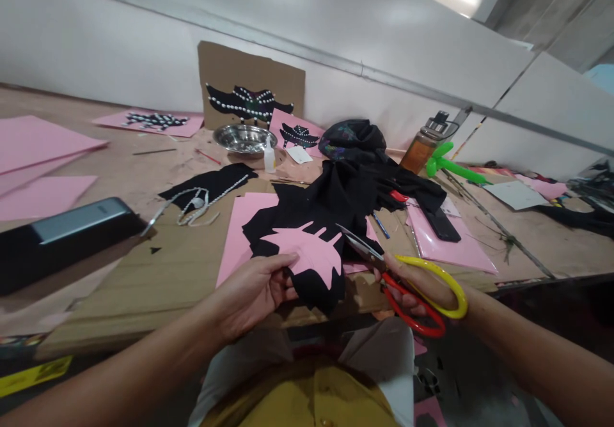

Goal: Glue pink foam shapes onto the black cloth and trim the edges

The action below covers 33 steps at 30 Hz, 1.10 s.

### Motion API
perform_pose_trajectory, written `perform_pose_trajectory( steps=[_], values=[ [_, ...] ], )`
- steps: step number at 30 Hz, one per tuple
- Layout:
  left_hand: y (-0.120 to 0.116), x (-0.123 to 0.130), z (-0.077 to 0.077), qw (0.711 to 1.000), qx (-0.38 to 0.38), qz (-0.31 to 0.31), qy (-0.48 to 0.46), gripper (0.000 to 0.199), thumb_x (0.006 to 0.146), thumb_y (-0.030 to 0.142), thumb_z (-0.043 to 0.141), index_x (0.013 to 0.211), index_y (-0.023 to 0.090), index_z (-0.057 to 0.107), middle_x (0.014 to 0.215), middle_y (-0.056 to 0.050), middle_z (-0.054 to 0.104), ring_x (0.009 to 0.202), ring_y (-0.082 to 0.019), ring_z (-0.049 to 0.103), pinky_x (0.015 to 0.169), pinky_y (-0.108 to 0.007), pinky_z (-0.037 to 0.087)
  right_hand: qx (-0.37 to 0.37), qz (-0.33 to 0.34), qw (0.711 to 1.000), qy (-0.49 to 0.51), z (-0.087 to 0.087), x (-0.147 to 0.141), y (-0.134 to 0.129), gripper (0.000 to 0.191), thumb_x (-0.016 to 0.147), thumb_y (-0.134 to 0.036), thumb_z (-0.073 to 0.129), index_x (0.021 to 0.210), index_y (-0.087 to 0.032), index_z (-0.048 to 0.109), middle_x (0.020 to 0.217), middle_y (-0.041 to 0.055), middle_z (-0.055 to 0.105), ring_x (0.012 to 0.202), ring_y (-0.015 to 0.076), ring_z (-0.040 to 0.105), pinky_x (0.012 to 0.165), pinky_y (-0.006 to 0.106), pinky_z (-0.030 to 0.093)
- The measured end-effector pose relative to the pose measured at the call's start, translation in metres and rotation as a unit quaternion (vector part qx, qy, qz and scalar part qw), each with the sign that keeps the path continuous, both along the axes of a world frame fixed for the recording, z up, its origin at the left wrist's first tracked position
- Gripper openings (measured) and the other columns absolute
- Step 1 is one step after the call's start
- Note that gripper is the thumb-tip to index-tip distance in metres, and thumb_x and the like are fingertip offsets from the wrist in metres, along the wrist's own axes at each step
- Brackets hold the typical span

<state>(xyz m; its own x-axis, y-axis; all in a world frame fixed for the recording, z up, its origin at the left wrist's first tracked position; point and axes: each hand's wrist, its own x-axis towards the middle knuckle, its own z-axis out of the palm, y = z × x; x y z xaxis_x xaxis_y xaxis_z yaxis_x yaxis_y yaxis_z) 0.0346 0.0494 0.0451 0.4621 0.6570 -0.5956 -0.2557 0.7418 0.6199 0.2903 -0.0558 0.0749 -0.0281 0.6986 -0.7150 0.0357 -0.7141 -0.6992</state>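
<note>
My left hand [268, 286] pinches a pink paper cutout [307, 251] with jagged points against black fabric [319, 289]. Its thumb lies on the paper and the fingers are beneath the cloth. In my right hand [407, 286] is a pair of scissors [367, 251] with one yellow and one red handle. The scissor blades point up and left, beside the cutout's right edge and over the black cloth. More black fabric [330, 190] is bunched behind the cutout, on top of pink sheets [235, 235].
Behind stand a metal bowl [242, 139], a small white bottle [269, 157] and a cardboard panel [252, 69] bearing a beaded black shape. A black case [71, 241] lies left. Rightward are a phone [441, 222], an amber bottle [422, 142] and a green balloon [446, 162].
</note>
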Motion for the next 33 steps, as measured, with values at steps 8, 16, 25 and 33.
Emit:
perform_pose_trajectory(
  steps=[8, 16, 25, 33],
  values=[
    [-0.001, 0.005, 0.002, 0.995, 0.018, 0.079, -0.053, 0.014, 0.087, 0.003, 0.055, 0.083, 0.009, 0.068, 0.076, -0.009, 0.073, 0.059, -0.016, 0.07, 0.057, -0.025, 0.06, 0.027, 0.019, 0.999, -0.02, -0.003, 0.009, -0.002, 0.053, 0.089, -0.071, 0.043, 0.093, -0.019, 0.055, 0.047, -0.0091, 0.039, 0.033, 0.0028, 0.028, 0.03, 0.012, 0.023],
    [-0.002, 0.006, 0.0, 0.998, 0.012, 0.056, -0.025, 0.013, 0.084, 0.002, 0.058, 0.087, 0.008, 0.07, 0.079, -0.012, 0.075, 0.061, -0.017, 0.069, 0.056, -0.024, 0.059, -0.012, 0.02, 0.999, -0.022, 0.014, 0.006, 0.007, 0.052, 0.088, -0.071, 0.044, 0.086, -0.02, 0.056, 0.054, -0.004, 0.047, 0.038, 0.006, 0.039, 0.034, 0.016, 0.033],
    [-0.002, 0.003, -0.001, 0.998, 0.036, 0.054, -0.026, 0.021, 0.086, 0.0, 0.053, 0.085, 0.009, 0.072, 0.089, -0.013, 0.076, 0.068, -0.018, 0.071, 0.061, -0.027, 0.06, -0.047, 0.041, 0.997, -0.036, 0.021, 0.007, 0.022, 0.058, 0.084, -0.076, 0.045, 0.074, -0.019, 0.054, 0.05, -0.0032, 0.045, 0.036, 0.0054, 0.034, 0.033, 0.017, 0.027],
    [-0.002, 0.001, -0.001, 0.998, 0.035, 0.038, -0.035, 0.018, 0.085, 0.002, 0.057, 0.09, 0.008, 0.073, 0.093, -0.014, 0.075, 0.07, -0.018, 0.071, 0.062, -0.025, 0.059, -0.054, 0.075, 0.995, -0.03, 0.023, 0.002, 0.027, 0.063, 0.079, -0.081, 0.044, 0.069, -0.02, 0.049, 0.05, -0.0033, 0.043, 0.038, 0.0057, 0.034, 0.033, 0.017, 0.027]
  ],
)
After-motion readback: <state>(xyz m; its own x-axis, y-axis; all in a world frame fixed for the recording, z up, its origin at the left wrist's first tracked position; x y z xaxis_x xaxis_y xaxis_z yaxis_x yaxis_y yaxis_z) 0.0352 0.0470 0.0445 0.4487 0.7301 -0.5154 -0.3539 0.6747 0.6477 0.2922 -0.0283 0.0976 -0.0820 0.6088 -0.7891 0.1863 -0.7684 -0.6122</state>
